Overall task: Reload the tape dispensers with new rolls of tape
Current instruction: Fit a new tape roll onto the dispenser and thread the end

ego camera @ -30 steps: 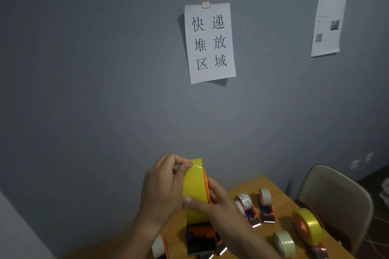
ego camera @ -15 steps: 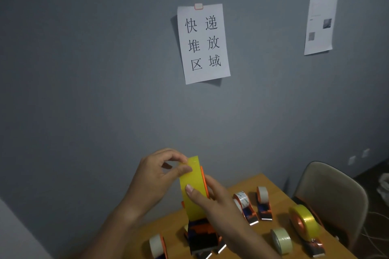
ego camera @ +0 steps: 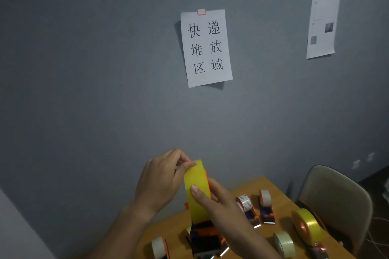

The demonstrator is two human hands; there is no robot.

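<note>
Holding yellow tape roll (ego camera: 196, 191) upright above orange dispenser (ego camera: 205, 237) at near table (ego camera: 280, 197) edge: right hand (ego camera: 219, 204) grips roll to steady it, left hand (ego camera: 162, 181) pinches free end, probably for threading.

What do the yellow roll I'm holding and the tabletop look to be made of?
The yellow tape roll, held by the left hand and right hand, looks like glossy plastic film tape: smooth, evenly coloured, faint sheen. It sits on an orange dispenser, apparently plastic. The table looks like wood or wood-look laminate: warm brown, matte; grain is too dim to confirm.
</note>
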